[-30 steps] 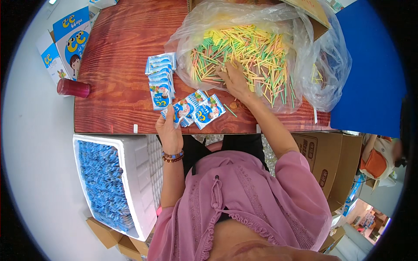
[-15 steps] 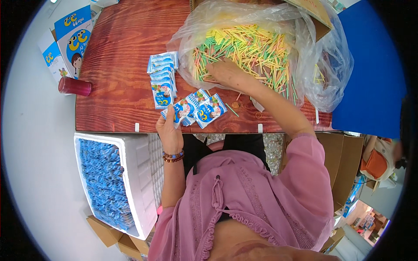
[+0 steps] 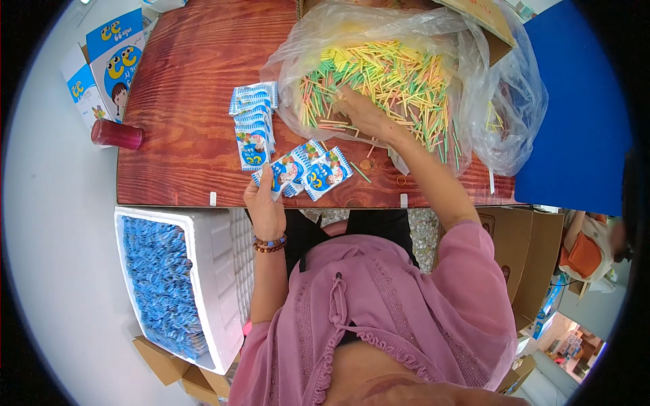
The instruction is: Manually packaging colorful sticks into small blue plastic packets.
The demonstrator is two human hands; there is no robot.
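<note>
Between the thumb and fingers of my left hand is a small blue-and-white packet, held by its edge at the table's front. More such packets lie overlapped just right of it. Behind them is a row of overlapping blue-and-white packets. My right hand is over a heap of thin yellow, green and pink sticks, fingers drawn together and pointing down at the heap's left part. What those fingers pinch is too small to make out. The sticks lie on a clear plastic bag.
A dark red cup lies on its side at the table's left edge. A white foam box full of blue packets stands below left. Printed cartons are at far left; a cardboard flap overhangs the bag.
My right hand has shifted slightly up and to the right over the sticks, its fingers showing more. My left hand and its packet have stayed in place.
</note>
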